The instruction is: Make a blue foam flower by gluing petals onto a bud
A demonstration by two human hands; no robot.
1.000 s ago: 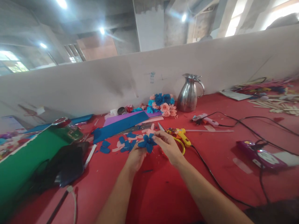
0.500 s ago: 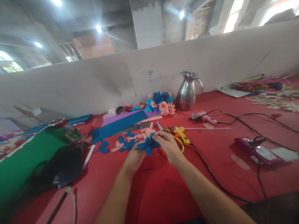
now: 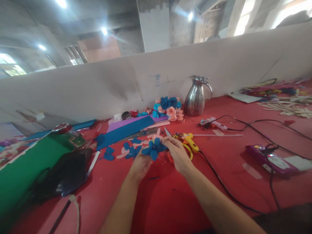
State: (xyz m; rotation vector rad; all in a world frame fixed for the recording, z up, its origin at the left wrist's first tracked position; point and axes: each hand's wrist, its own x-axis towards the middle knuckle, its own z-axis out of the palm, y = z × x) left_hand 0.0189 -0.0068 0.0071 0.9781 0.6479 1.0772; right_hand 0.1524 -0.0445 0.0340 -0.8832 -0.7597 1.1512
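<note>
A blue paper flower [image 3: 153,149] with spread petals is held up above the red table. Underneath it, my left hand [image 3: 140,166] is closed around its base, the fingertips partly hidden by the petals. My right hand [image 3: 177,153] pinches at the petal on the flower's right side with thumb and fingers together. Loose blue petals [image 3: 109,154] and pink paper pieces lie just behind and left of the hands. Beyond my right hand are yellow-handled scissors [image 3: 189,152], partly covered by it, and a yellow glue gun [image 3: 192,143].
Finished paper flowers [image 3: 172,112] sit at the back by a steel jug [image 3: 195,99]. A blue paper strip [image 3: 125,131] lies across the table. Right of me are a pink glue gun [image 3: 215,124], black cords and a purple power strip [image 3: 270,159]; a green board [image 3: 36,165] stands left.
The blue flower has turned and shifted slightly left in my hands, its petals now facing more toward me. Both hands stay in nearly the same place.
</note>
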